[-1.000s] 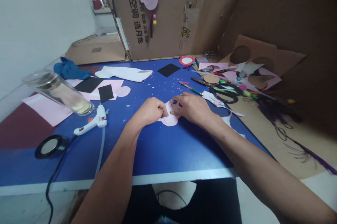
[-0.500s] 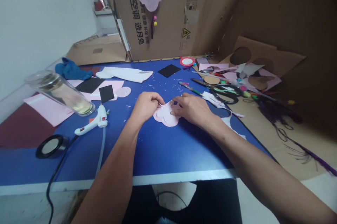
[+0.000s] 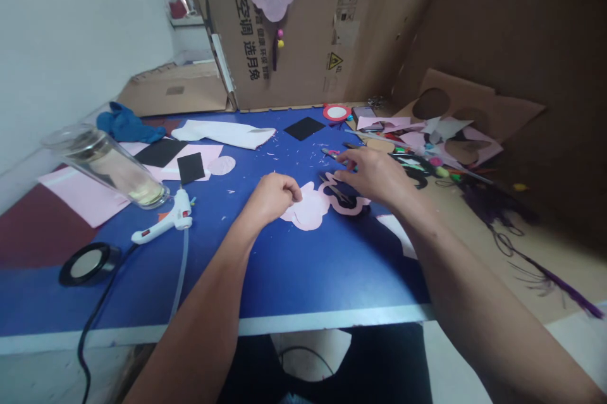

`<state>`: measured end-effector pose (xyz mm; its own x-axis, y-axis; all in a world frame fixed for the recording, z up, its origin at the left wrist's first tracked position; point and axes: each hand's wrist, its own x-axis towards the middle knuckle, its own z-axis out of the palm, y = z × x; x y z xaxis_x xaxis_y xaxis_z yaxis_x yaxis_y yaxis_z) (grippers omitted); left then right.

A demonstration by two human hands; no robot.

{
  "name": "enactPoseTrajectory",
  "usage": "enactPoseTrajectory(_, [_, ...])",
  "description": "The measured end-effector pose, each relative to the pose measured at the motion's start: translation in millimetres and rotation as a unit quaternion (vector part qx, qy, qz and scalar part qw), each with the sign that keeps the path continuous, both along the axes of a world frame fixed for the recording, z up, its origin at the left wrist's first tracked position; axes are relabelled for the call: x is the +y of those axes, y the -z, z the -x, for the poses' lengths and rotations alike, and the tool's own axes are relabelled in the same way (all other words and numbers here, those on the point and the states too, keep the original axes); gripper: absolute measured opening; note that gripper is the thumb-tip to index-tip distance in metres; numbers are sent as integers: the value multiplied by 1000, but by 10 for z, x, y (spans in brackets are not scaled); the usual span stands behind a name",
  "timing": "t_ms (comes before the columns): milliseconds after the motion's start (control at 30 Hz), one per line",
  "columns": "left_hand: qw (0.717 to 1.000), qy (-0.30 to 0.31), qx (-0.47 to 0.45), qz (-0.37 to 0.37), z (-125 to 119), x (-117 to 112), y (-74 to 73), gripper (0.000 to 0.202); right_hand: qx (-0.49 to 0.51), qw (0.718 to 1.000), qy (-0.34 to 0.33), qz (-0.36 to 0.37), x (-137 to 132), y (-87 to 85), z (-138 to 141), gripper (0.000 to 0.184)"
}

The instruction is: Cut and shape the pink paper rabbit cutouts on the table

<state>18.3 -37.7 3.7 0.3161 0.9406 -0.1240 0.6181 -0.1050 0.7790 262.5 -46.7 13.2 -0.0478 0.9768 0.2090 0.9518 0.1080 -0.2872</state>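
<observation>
My left hand is closed, its thumb and forefinger pinching the left edge of a pink paper flower that lies on the blue table. My right hand is just right of the flower, fingers curved and apart, with nothing visible in them. Near its fingertips lies a green pen-like stick. Beneath the hand is a pink scalloped paper outline, and inside it a dark pointed tool, perhaps small scissors, partly in shadow. Large black scissors are partly hidden behind the hand.
To the left are a white glue gun, a glass cup, a tape roll and a blue cloth. Black paper squares and a white cloth piece lie farther back. Cardboard stands behind; paper scraps are piled right.
My right hand has let go of the pink flower and moved right and up. The pink outline and dark tool have come into view beside the flower. My left hand stays at its edge.
</observation>
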Motion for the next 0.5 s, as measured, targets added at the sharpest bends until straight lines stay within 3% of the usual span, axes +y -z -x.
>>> enactPoseTrajectory(133, [1000,28,3,-10,-2,11,25,35,-20,999,31,40,83,-5,-233,25])
enactPoseTrajectory(300, [998,54,20,-28,-10,25,76,36,-43,995,57,70,130,35,-335,23])
enactPoseTrajectory(500, [998,40,31,-30,14,41,82,34,-22,999,-1,50,173,124,-247,24])
